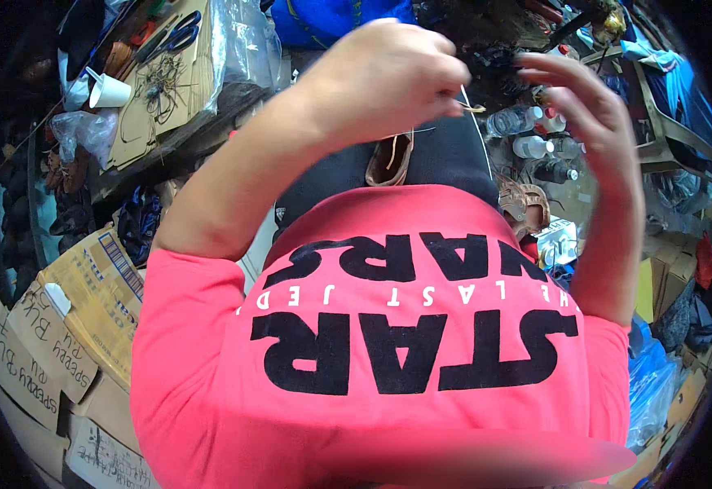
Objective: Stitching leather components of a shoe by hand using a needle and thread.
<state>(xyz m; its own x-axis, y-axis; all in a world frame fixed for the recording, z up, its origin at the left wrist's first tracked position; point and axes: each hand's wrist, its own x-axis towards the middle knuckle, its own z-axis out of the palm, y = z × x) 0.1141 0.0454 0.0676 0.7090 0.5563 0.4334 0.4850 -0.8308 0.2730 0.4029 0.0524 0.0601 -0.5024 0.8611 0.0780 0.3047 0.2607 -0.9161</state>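
Observation:
My left hand (405, 77) is raised over my lap in a fist, with a short pale cord (475, 108) poking out by its fingers. Most of what the fist holds is hidden. To its right, my right hand (588, 106) is lifted with fingers apart and slightly bent, blurred by motion; nothing shows in it. A brown leather shoe (390, 161) sits between my dark-trousered thighs (449, 155), its opening toward me. A light lace or thread rises from the shoe, and its link to my left hand cannot be made out.
At the left, a cardboard-covered bench (132, 134) carries scissors (183, 33), a tangle of dark threads (160, 90) and a white cup (110, 91). Plastic bottles (515, 121) stand at the right, near another brown shoe (525, 205). Cardboard boxes (54, 342) lie at the lower left.

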